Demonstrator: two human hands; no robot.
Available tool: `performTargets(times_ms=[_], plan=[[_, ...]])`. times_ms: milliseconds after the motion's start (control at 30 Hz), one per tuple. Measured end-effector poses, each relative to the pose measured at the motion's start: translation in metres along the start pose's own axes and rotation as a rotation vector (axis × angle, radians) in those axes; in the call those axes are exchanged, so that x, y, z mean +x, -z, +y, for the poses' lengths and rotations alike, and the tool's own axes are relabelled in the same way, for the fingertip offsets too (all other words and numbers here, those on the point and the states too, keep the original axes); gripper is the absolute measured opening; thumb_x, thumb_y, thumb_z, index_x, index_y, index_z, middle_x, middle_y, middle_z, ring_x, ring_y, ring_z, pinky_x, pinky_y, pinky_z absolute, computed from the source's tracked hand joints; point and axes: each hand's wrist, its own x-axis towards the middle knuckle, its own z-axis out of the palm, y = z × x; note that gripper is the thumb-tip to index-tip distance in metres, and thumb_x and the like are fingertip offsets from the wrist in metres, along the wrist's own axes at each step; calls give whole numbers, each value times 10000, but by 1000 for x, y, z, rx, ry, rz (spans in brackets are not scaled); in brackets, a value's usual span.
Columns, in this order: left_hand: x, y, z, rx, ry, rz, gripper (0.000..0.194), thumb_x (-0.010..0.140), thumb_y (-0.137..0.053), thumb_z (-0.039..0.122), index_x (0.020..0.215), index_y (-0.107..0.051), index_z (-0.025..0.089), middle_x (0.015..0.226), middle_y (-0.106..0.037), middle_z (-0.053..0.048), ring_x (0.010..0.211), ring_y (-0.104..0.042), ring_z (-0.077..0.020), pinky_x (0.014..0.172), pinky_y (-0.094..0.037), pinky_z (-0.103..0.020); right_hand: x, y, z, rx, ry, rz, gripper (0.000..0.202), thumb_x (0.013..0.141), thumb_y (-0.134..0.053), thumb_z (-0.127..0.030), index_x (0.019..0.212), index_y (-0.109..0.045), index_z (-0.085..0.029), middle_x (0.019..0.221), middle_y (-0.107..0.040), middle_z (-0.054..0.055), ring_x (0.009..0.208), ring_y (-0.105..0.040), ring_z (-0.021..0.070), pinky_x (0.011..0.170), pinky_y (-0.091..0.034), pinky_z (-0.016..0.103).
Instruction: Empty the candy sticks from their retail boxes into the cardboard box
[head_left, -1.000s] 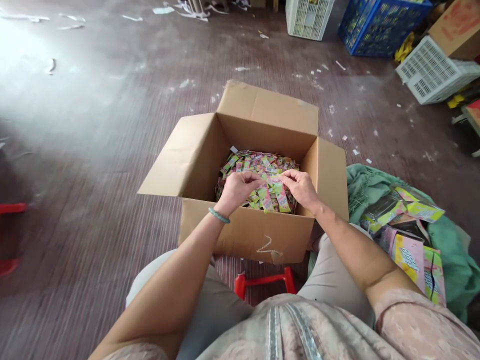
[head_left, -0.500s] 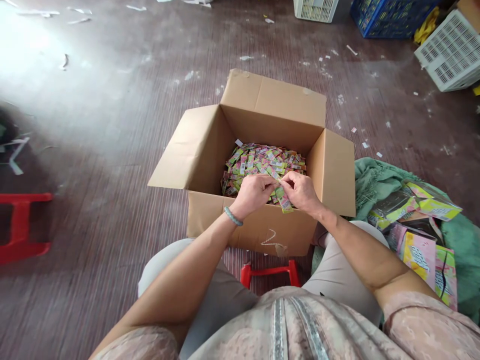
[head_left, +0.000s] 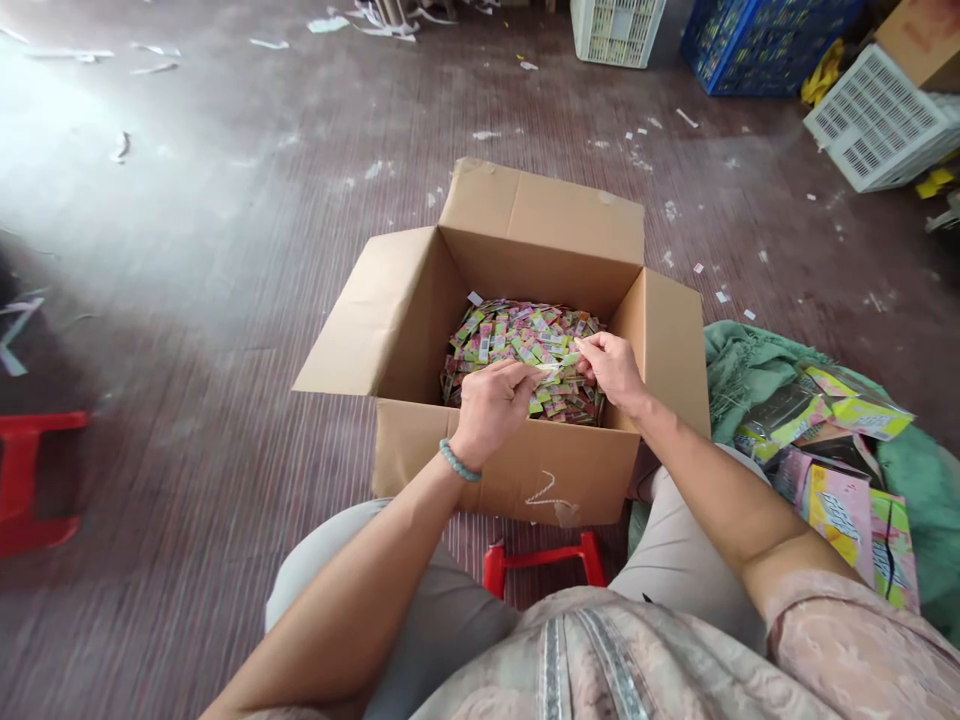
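Observation:
In front of me stands an open cardboard box [head_left: 510,462], with a thick layer of small printed packets [head_left: 510,335] in green, pink and yellow inside. Over its near side, my left hand [head_left: 493,405], a bead bracelet on the wrist, is closed in a pinch on a thin, whitish see-through strip [head_left: 550,368]. Just right of it, my right hand [head_left: 611,370] pinches a small green printed packet [head_left: 571,358], largely covered by the fingers. The strip and the packet meet between my hands; whether they are joined I cannot tell.
Right of the box, a green cloth [head_left: 757,350] bears several printed packages [head_left: 836,510]. A red stool [head_left: 544,555] shows between my knees, another red stool [head_left: 34,480] at far left. Crates, one blue [head_left: 757,45], stand at the back right. Paper scraps litter the floor.
My hands have moved apart, the right one up and to the right. A whitish strip now shows between them. The pink-green packet that hung below my fingers no longer shows there.

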Motion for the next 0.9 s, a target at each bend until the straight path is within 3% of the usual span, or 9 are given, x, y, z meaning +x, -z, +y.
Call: performTargets(times_ms=[133, 267, 400, 533, 667, 800, 900], plan=[[1, 2, -1, -231, 253, -40, 255, 965, -606, 392, 795, -666, 211, 652, -693, -11, 609, -651, -155, 614, -487, -270, -1, 5, 0, 326, -53, -145, 450, 819, -790, -582, 848, -517, -226, 556, -566, -55, 459, -426, 82, 427, -260, 193], [5, -1, -2, -550, 482, -92, 415, 865, -691, 620, 814, -579, 224, 682, -677, -7, 641, -727, -197, 648, -598, -313, -6, 6, -6, 420, 17, -240, 568, 762, -831, -656, 897, -463, -244, 680, -638, -42, 546, -574, 101, 464, -377, 190], [11, -2, -1, -691, 561, -97, 543, 769, -766, 713, 819, -551, 217, 712, -661, 1, 702, -758, -208, 745, -655, -360, -13, 4, -12, 374, 95, -308, 583, 771, -833, -644, 1025, -473, -262, 693, -627, -80, 593, -627, 113, 551, -502, 211], [13, -1, 1, -743, 583, -95, 581, 737, -803, 723, 815, -543, 210, 741, -678, -6, 714, -758, -205, 762, -660, -371, -21, 5, -17, 396, 138, -390, 609, 786, -818, -701, 1110, -552, -258, 781, -687, -52, 712, -675, 122, 679, -587, 239], [12, 1, 1, -713, 575, -99, 524, 801, -754, 693, 822, -558, 208, 727, -695, -25, 706, -728, -194, 745, -623, -344, -23, 7, -17, 375, 115, -359, 651, 660, -919, -703, 1031, -685, -221, 849, -723, -20, 747, -682, 118, 758, -618, 265], [11, 6, 1, -393, 369, -94, 316, 892, -681, 509, 928, -691, 195, 865, -732, -55, 801, -675, -182, 695, -525, -282, -23, 7, -16, 409, 66, -301, 579, 656, -926, -698, 857, -729, -191, 768, -724, -6, 680, -655, 111, 724, -620, 270], [8, 8, 2, -235, 237, -196, 340, 896, -686, 436, 1152, -746, 220, 1121, -771, -87, 927, -669, -210, 651, -478, -273, -24, 10, -19, 549, -18, -371, 561, 615, -982, -616, 908, -757, -195, 845, -758, -1, 741, -696, 108, 772, -635, 247]])
